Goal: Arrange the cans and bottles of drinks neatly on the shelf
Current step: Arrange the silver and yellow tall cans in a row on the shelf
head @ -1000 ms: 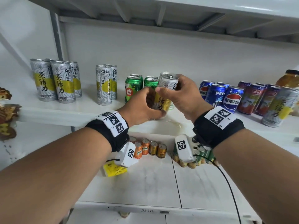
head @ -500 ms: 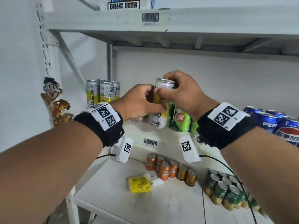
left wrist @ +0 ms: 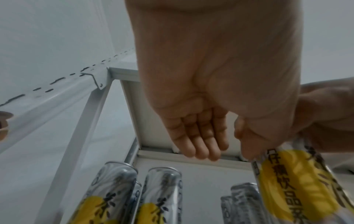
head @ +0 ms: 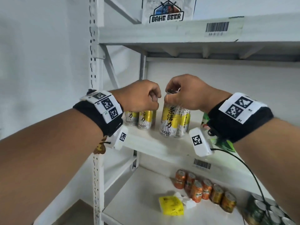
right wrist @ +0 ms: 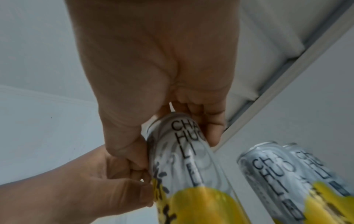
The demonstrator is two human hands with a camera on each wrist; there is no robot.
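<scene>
Here, the tall yellow-and-silver tea can [head: 169,120] is what I'm placing: it sits at, or just above, the middle shelf [head: 152,143], right in front of a matching can [head: 184,122]; I can't tell if its base is down. It looks like a thin-walled, smooth, full can, so stiff enough but slick and top-heavy. My right hand [head: 186,95] pinches it round the top rim, a sound hold for lowering it straight. My left hand [head: 139,96], fingers curled and holding nothing, touches its upper side. Two more tea cans [head: 138,118] stand left of it.
</scene>
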